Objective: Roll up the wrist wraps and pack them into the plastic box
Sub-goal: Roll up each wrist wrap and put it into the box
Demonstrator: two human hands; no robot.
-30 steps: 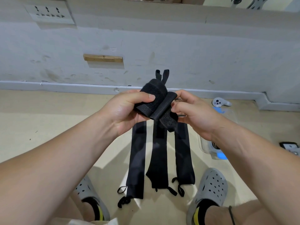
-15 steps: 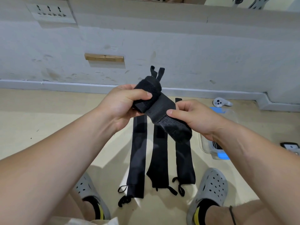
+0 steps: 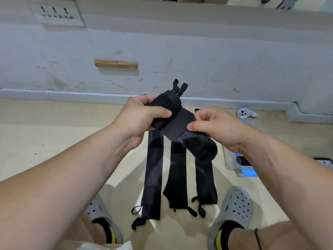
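Note:
Both hands hold one black wrist wrap (image 3: 178,123) in the air above the floor. My left hand (image 3: 142,116) grips its rolled part, with the thumb loop sticking up behind. My right hand (image 3: 216,127) pinches the loose tail, whose fuzzy fastening end (image 3: 200,148) hangs down to the right. Three more black wraps lie flat on the floor below: a left one (image 3: 153,175), a middle one (image 3: 177,181) and a right one (image 3: 204,183). The clear plastic box (image 3: 228,165) stands on the floor at the right, partly hidden by my right forearm, with something dark inside.
A white wall with a skirting board runs across the back. A white hand controller (image 3: 246,113) lies near the wall at right. A blue lid (image 3: 249,172) sits by the box. My two grey clogs (image 3: 236,206) flank the wraps. A small device (image 3: 324,162) lies at far right.
The tail of the held wrap has come away from the roll: my right hand has pulled it out to the right and down, while my left hand has kept the roll still.

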